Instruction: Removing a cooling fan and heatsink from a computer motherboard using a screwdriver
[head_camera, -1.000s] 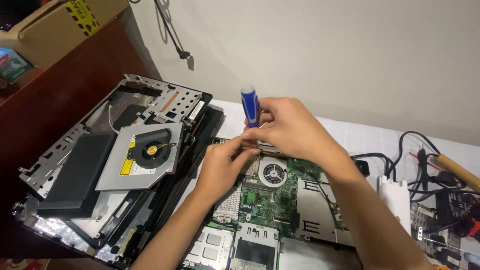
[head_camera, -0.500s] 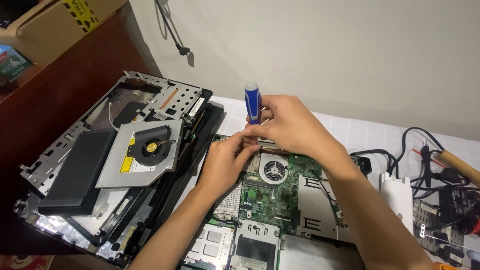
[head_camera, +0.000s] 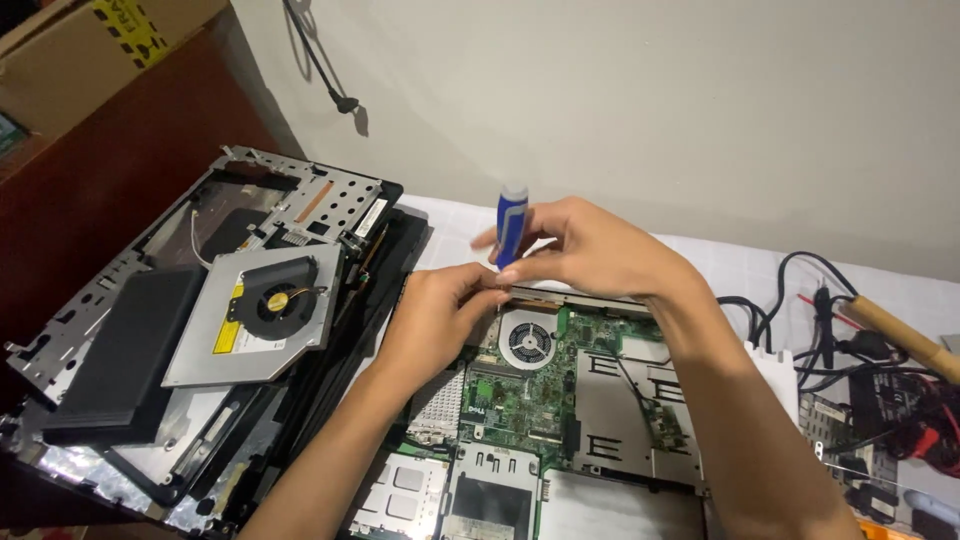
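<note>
I have the blue-handled screwdriver (head_camera: 511, 222) pinched in my right hand (head_camera: 590, 250), its long axis standing nearly upright, the white cap on top and the shaft going down behind my fingers toward the back edge of the laptop motherboard (head_camera: 545, 390). My left hand (head_camera: 440, 310) sits just beside and below it, fingertips closed around the lower part near the tip; what they pinch there I cannot tell. The tip lands just behind the round cooling fan (head_camera: 530, 342), so the right hand is the nearer one to the handle.
</note>
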